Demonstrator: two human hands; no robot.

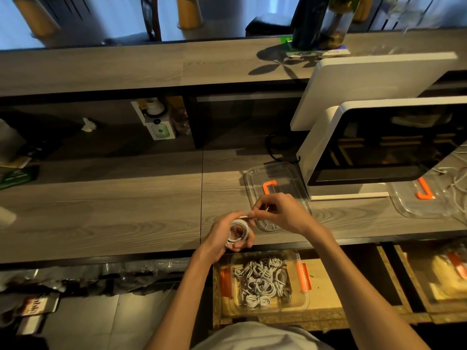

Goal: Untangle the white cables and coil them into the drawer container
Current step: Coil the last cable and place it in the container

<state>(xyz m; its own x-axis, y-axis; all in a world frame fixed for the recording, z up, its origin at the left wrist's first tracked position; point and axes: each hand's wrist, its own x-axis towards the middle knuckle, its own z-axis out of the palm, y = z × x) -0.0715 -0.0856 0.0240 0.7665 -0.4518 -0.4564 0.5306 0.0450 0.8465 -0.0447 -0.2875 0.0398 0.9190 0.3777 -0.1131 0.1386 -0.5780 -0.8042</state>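
**Coiling a white cable above the open drawer**

Head view. Holding a small coil of white cable (238,232) over the front edge of the desk (101,213), the left hand (231,236) has its fingers curled round the loops, while the right hand (278,210) pinches the free cable end (246,217) between thumb and fingertips just above the coil. Directly below, the drawer container (302,299), a clear tub with orange clips, sits in the open drawer (326,279) and already holds many coiled cables (261,281).

The cable is judged light, soft and springy: loops will likely spring open if released, so the best hold is across the whole bundle, with the end tucked or wrapped before letting go.

Nearby, a clear lid (255,195) with an orange handle lies on the desk under the right hand, beside a white monitor (379,147). More loose white cables (454,183) lie at far right over a second lid (414,200). Nothing blocks the drop into the container, though its contents leave limited room.
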